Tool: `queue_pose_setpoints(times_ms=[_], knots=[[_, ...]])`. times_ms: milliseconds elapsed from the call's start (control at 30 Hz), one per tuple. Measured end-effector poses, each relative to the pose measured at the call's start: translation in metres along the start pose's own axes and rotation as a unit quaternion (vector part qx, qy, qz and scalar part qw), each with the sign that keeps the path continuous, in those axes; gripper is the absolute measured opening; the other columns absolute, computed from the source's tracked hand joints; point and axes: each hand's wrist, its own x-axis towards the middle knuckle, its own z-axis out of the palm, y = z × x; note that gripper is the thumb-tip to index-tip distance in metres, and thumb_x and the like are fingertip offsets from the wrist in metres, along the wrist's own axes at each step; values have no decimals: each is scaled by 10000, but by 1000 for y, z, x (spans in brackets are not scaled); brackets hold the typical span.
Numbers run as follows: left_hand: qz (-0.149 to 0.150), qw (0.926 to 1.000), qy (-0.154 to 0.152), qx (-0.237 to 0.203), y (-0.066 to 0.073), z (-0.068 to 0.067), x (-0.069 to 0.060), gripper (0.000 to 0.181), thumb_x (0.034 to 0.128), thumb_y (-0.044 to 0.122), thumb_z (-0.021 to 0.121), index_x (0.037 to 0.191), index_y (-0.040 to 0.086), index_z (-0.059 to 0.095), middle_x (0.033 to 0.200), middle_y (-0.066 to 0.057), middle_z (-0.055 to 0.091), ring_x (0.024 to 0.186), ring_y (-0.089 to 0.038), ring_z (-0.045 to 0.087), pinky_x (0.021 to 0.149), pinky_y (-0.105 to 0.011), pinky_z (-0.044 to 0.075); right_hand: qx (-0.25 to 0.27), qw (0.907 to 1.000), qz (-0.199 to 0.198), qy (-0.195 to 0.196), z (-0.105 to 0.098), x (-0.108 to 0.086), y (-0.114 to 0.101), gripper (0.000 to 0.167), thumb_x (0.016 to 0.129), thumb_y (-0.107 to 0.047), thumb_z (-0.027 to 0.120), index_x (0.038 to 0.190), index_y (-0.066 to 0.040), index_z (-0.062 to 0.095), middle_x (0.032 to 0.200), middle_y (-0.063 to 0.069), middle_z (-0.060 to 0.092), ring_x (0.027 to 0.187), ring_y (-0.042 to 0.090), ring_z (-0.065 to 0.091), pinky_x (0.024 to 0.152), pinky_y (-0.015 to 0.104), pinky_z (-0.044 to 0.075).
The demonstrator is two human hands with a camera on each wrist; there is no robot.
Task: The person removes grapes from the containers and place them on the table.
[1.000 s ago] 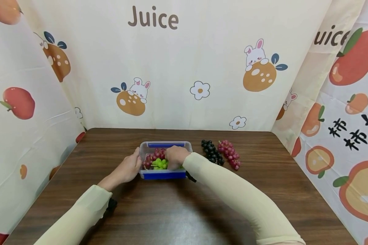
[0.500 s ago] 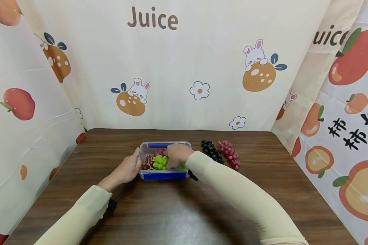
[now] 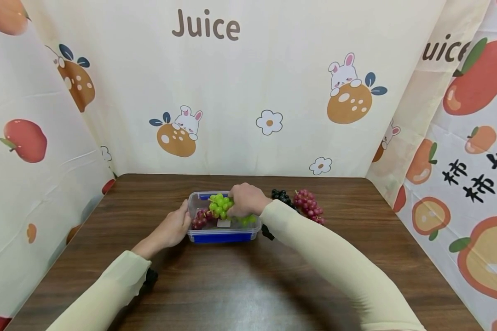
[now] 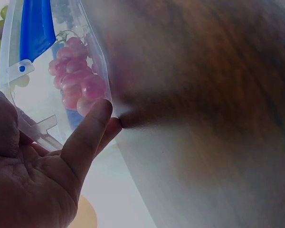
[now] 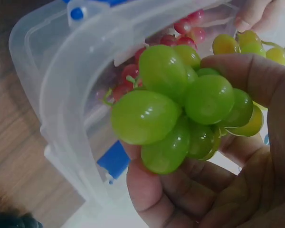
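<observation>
A clear plastic box (image 3: 253, 228) with blue clips stands on the brown table. My left hand (image 3: 175, 226) rests against its left side; in the left wrist view straight fingers (image 4: 88, 137) touch the wall beside red grapes (image 4: 76, 78). Above the box's back part, my right hand (image 3: 247, 200) grips a bunch of green grapes (image 3: 219, 205). The right wrist view shows that green bunch (image 5: 173, 102) between the thumb and curled fingers of the right hand (image 5: 228, 175). Inside the box lie red grapes (image 3: 200, 219) at the left and some green ones (image 3: 248, 220) at the right.
Right of the box lie a bunch of black grapes (image 3: 280, 196), partly behind the right forearm, and a bunch of red grapes (image 3: 308, 204). A printed curtain (image 3: 232, 92) hangs behind the wooden table (image 3: 215, 285).
My right hand has lifted the green bunch from the box's front part and moved it back, uncovering a pale patch on the box's floor. The left hand has stayed in place.
</observation>
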Motion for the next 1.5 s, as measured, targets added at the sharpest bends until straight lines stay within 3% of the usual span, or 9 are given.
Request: queue_pose_setpoints(times_ms=[167,433,700,933,1100,1267,1500], knots=[[31,10000,55,26,0,1,1,597,1093,136,294,1554,-184,90,1515,-406,348,1378,-469,438,1150,-586,337,156,9997,86,175,-7,-3,5,322,908,-341,769,1152,-132,754,955,-10,676,766,146,590,662,305,502],[9,10000,42,57,0,0,1,596,1094,139,291,1554,-183,91,1529,-401,323,1400,-475,399,1159,-585,315,244,9988,253,339,-14,-8,13,213,899,-320,759,1013,-142,732,818,-3,639,708,159,562,619,294,467],[45,9999,64,89,-1,0,1,593,1091,134,287,1552,-188,98,1524,-406,328,1397,-483,399,1157,-589,317,275,9980,363,429,-22,-16,16,254,913,-334,737,1070,-134,730,880,2,656,750,174,581,652,307,481],[3,10000,43,66,-1,0,1,596,1097,145,287,1558,-178,91,1519,-404,345,1383,-473,430,1150,-592,331,390,9972,399,504,-26,-20,25,173,910,-324,731,919,-154,699,841,11,639,713,175,567,634,309,464],[20,10000,28,39,-2,1,0,599,1097,142,293,1559,-177,83,1502,-407,372,1353,-460,475,1136,-595,356,480,9958,526,580,-30,-25,34,273,898,-326,750,1083,-127,729,922,8,666,792,191,591,681,314,494],[30,10000,18,47,-2,0,0,597,1098,143,289,1557,-180,86,1520,-404,340,1389,-475,418,1149,-597,330,435,9945,660,684,-38,-29,43,455,902,-331,746,1274,-73,701,1067,44,682,864,202,607,745,331,522],[38,10000,24,54,-2,0,1,598,1096,142,288,1557,-179,83,1505,-411,359,1371,-475,444,1143,-594,346,545,9927,694,819,-45,-33,58,318,895,-298,740,1137,-91,732,946,32,691,795,202,626,735,338,521]])
